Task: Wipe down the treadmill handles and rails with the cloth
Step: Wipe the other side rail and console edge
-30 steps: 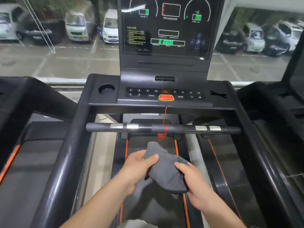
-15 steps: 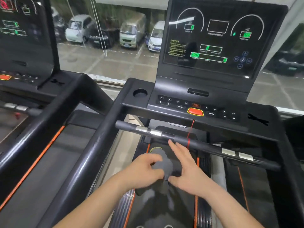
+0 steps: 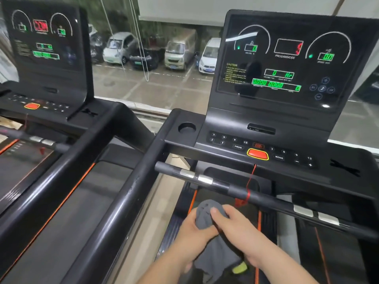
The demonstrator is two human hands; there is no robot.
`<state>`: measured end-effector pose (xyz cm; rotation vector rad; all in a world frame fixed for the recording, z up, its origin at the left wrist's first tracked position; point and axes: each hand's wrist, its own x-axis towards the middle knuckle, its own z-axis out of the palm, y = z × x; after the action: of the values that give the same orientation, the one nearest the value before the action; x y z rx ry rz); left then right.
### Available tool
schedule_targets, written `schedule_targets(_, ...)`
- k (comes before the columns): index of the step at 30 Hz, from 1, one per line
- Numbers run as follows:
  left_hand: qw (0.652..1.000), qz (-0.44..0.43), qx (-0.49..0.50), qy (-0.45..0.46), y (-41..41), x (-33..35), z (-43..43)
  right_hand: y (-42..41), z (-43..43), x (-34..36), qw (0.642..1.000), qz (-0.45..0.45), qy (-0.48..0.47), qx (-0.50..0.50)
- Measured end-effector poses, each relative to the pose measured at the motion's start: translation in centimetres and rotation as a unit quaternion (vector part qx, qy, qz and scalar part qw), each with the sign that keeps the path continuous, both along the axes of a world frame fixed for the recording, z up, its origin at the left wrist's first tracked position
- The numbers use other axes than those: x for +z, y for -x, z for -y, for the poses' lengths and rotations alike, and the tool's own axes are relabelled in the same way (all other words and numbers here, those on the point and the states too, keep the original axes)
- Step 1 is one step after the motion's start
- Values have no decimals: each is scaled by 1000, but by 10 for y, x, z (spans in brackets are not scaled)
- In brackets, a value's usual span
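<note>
A grey cloth (image 3: 207, 216) is bunched between both hands, low in the middle, over the treadmill belt. My left hand (image 3: 192, 236) grips it from the left and below. My right hand (image 3: 240, 234) holds it from the right, thumb pressed on top of the bunch. A loose tail of cloth (image 3: 217, 261) hangs down between my wrists. Just beyond the hands runs the black front handlebar (image 3: 223, 186) with silver sensor plates, apart from the cloth. The glossy black left side rail (image 3: 127, 201) slopes down to the left of my hands.
The console (image 3: 287, 64) with a lit display, a red stop button (image 3: 257, 154) and a cup holder (image 3: 187, 127) stands above the bar. A red safety cord (image 3: 249, 185) hangs over the handlebar. A second treadmill (image 3: 47, 124) stands close on the left. A window lies behind.
The view has swung further left. My right hand, which was flat with fingers extended over the cloth, now curls round the bunch with its thumb on top. The cloth is more tightly gathered.
</note>
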<state>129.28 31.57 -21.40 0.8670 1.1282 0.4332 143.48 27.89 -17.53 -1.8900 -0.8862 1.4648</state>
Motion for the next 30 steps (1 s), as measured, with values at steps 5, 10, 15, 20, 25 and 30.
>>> schedule_targets(5,985,-94,143,-22,15,-10,-47,2,-26,-13,981,190,-18,37)
schedule_targets(10,934,-177,246,-188,46,12,-128,21,-58,-19,997,63,-29,-38)
schedule_targets(15,870,-301,181,-345,34,-3,-180,31,-63,-28,996,-14,-1,-83)
schedule_targets(20,879,-351,172,-273,-20,-47,-152,12,-38,-34,989,-19,18,-146)
schedule_targets(25,928,-244,54,-277,-85,-54,-86,-23,-23,-33,969,-10,1,-247)
schedule_targets(30,937,-123,4,-328,-133,-42,-49,-60,0,-31,945,8,-27,-326)
